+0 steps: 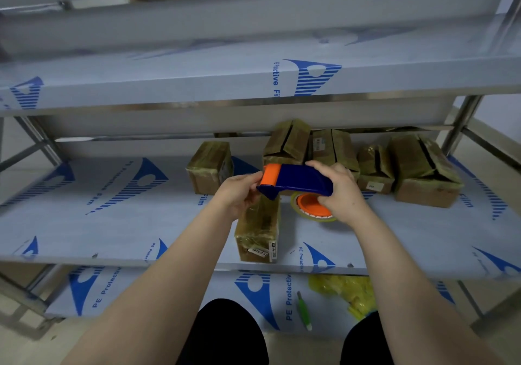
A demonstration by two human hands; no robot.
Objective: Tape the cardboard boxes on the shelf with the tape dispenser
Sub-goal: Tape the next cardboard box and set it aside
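- Head view: tape dispenser (296, 180), blue body w/ orange front plate, is held in mid-air over the middle shelf (112, 223), roughly level, orange end pointing left.
- R hand (341, 192) is clamped round the dispenser's rear: fingers over the top, thumb underneath. The palm hides the handle.
- L hand (239, 195) is curled on the dispenser's orange end. Its fingertips are out of sight, so can't tell if they also pinch tape.
- Tape roll (310, 208) w/ orange core sits just below the dispenser, half covered by the R hand. Can't tell if it touches the shelf, and the loose tape end isn't visible.
- Front box (258, 232) lies right under the dispenser, wrapped in shiny yellowish tape. Near-face labels are too blurry to read, and the far end is hidden by the L hand & dispenser.
- Left box (210, 167), behind-left of the dispenser, is fully taped over.
- Behind & right of the dispenser: tall box (287, 142), its base hidden by the dispenser; label box (327, 147); small box (375, 170); big box (425, 175). Their top seams show dark gaps.
- Below the dispenser, on the lower shelf (253, 294): a green-handled tool (304, 311) & yellow plastic (346, 291), the plastic partly cut off by the R forearm.
- Upper shelf (169, 82) is above the dispenser; the film print is only partly legible.
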